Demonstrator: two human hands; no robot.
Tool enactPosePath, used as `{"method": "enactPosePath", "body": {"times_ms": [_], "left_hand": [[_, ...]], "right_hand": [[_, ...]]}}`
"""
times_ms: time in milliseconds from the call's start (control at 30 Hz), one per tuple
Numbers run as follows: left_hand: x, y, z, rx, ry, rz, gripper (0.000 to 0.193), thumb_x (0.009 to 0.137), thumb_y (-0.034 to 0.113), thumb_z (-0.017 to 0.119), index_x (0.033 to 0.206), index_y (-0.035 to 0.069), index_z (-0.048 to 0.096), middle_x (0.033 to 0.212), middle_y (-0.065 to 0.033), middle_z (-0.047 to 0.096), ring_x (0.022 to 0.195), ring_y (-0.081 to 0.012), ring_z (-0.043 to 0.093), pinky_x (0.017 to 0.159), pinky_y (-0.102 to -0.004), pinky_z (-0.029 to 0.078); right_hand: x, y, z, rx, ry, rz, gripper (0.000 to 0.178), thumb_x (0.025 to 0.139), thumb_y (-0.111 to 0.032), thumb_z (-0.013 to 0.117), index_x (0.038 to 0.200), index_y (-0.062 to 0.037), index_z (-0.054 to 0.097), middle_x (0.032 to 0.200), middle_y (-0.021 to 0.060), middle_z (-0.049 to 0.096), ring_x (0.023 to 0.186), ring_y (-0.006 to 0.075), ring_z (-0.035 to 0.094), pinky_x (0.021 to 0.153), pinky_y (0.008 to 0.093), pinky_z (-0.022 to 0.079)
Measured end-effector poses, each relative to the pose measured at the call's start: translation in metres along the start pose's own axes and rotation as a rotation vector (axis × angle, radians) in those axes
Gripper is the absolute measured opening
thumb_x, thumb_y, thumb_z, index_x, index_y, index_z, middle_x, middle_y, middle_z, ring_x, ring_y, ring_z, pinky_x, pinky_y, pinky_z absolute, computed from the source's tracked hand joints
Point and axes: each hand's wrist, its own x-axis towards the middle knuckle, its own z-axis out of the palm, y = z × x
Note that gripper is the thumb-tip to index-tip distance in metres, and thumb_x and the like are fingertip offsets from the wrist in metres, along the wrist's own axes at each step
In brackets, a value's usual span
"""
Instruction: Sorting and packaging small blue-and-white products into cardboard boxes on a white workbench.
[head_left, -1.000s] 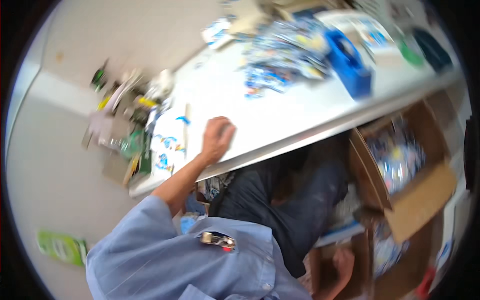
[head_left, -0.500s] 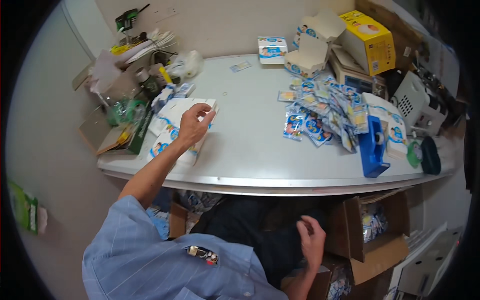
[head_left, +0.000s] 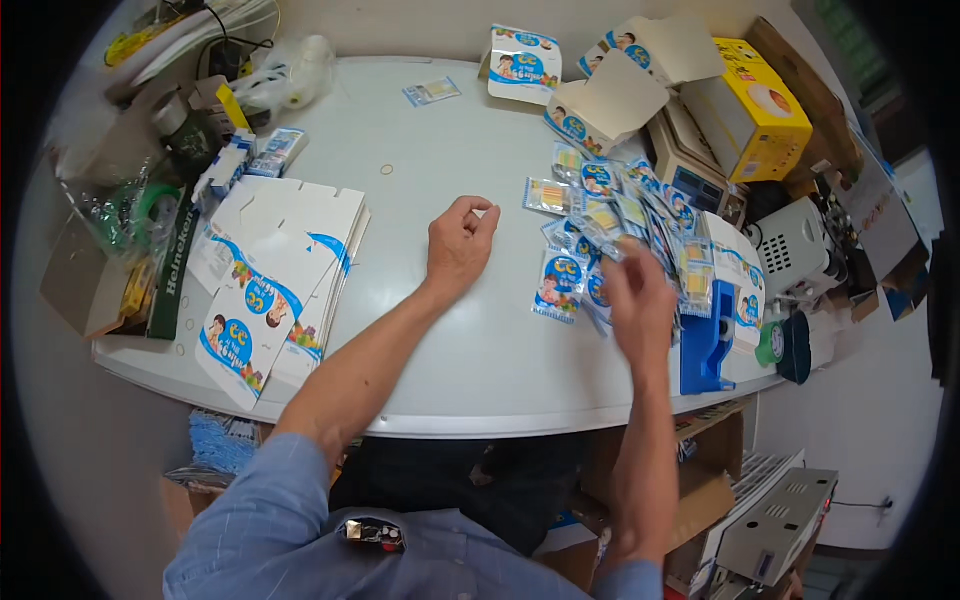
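Note:
My left hand [head_left: 463, 243] is above the middle of the table, its fingers curled in with the thumb against them and nothing visible in them. Over the near edge of a pile of small blue-and-white printed packets [head_left: 640, 205] is my right hand [head_left: 640, 295]. Its thumb and fingers are bent and a little apart, slightly blurred, with no packet clearly held. Left of my left hand lies a stack of flat, unfolded white-and-blue cartons [head_left: 285, 215]. One single packet [head_left: 432, 91] rests apart toward the back of the table.
Folded cartons [head_left: 524, 65] and an open carton [head_left: 605, 105] stand at the back, beside a yellow box [head_left: 765, 110] and a scale [head_left: 690, 150]. A blue tape dispenser [head_left: 708, 345] is right of my right hand. A dark green box [head_left: 172, 270] and plastic bags clutter the left.
My left hand has left the flat cartons and moved right to mid-table. My right hand has risen from below the table edge to the packets. The view has shifted.

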Motion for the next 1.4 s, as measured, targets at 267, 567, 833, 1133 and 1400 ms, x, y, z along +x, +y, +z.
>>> {"method": "enactPosePath", "body": {"times_ms": [267,567,833,1133,1400], "left_hand": [[0.001,-0.002,-0.003,-0.221,0.132,-0.021,0.02,0.101,0.019,0.066,0.099,-0.001,0.066,0.054,0.003,0.045,0.051,-0.0041,0.037,0.049,-0.0256,0.032],[0.002,-0.004,0.0,-0.257,0.193,0.055,0.02,0.104,0.019,0.064,0.102,0.0,0.065,0.056,0.0034,0.046,0.053,-0.0027,0.037,0.049,-0.0244,0.032],[-0.013,0.025,-0.009,-0.016,0.075,0.934,0.006,0.085,0.003,0.072,0.087,0.007,0.069,0.065,-0.005,0.059,0.052,-0.02,0.058,0.05,-0.0331,0.049],[-0.028,0.037,-0.012,0.116,0.074,1.018,0.016,0.076,0.012,0.08,0.087,0.012,0.07,0.07,-0.0038,0.065,0.059,-0.0224,0.065,0.051,-0.0339,0.049],[-0.079,0.022,0.024,0.113,-0.372,1.015,0.016,0.082,0.018,0.079,0.076,0.014,0.064,0.063,-0.0003,0.056,0.051,-0.0197,0.057,0.046,-0.0359,0.045]], "right_hand": [[0.219,0.055,0.066,-0.607,-0.018,-0.152,0.058,0.09,-0.029,0.068,0.141,-0.0037,0.054,0.101,0.028,0.072,0.097,0.0451,0.069,0.085,0.0511,0.054],[0.228,0.071,0.06,-0.416,0.085,-0.065,0.031,0.089,-0.027,0.071,0.094,0.0028,0.072,0.085,0.021,0.072,0.078,0.0373,0.069,0.075,0.0427,0.052],[0.067,-0.009,0.079,-0.177,-0.326,-0.321,0.013,0.091,-0.008,0.069,0.104,-0.0049,0.069,0.096,0.0132,0.066,0.081,0.0271,0.066,0.073,0.0379,0.053],[0.009,-0.002,0.093,0.019,-0.412,-0.497,0.045,0.081,-0.008,0.072,0.125,-0.0034,0.065,0.111,0.0142,0.066,0.096,0.0303,0.068,0.086,0.0348,0.054],[0.132,0.045,0.084,0.14,-0.333,-0.156,0.048,0.1,-0.016,0.063,0.145,-0.0025,0.053,0.128,0.0144,0.063,0.111,0.0187,0.062,0.086,0.0308,0.055]]}}
